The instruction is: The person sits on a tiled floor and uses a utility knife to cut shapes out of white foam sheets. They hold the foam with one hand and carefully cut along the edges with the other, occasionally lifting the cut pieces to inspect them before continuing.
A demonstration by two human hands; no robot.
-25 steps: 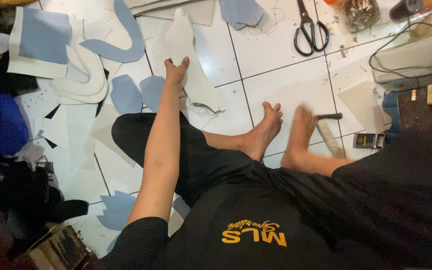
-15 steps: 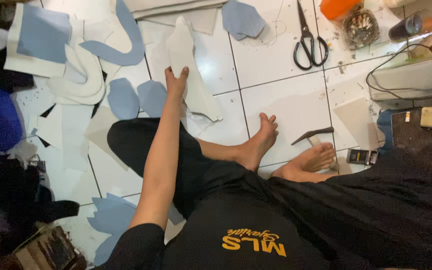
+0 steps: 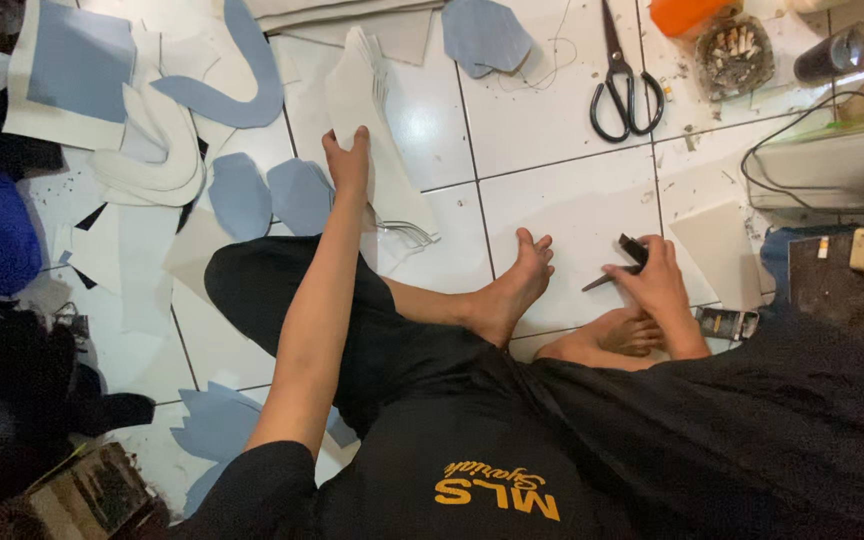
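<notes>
White tiled floor (image 3: 572, 190) is being occupied by a seated person, legs crossed, bare feet resting on the tiles. White sheets and blue cut pieces are being left scattered across the left side of the floor; a blue curved strip (image 3: 242, 85) is lying near the top left. A stack of white pieces (image 3: 377, 140) is lying on the floor ahead of the left knee, its lower end fanning out. The stack is being pressed near its left edge by the left hand (image 3: 347, 165), arm stretched forward, fingers held together and laid flat on it. Black scissors (image 3: 624, 80) are lying well apart, near the top, beside an ashtray (image 3: 737, 55). A small dark knife (image 3: 624, 262) is being gripped by the right hand (image 3: 652, 285) just above the right foot, fingers curled and pinched around its handle, blade pointing left toward the other foot.
</notes>
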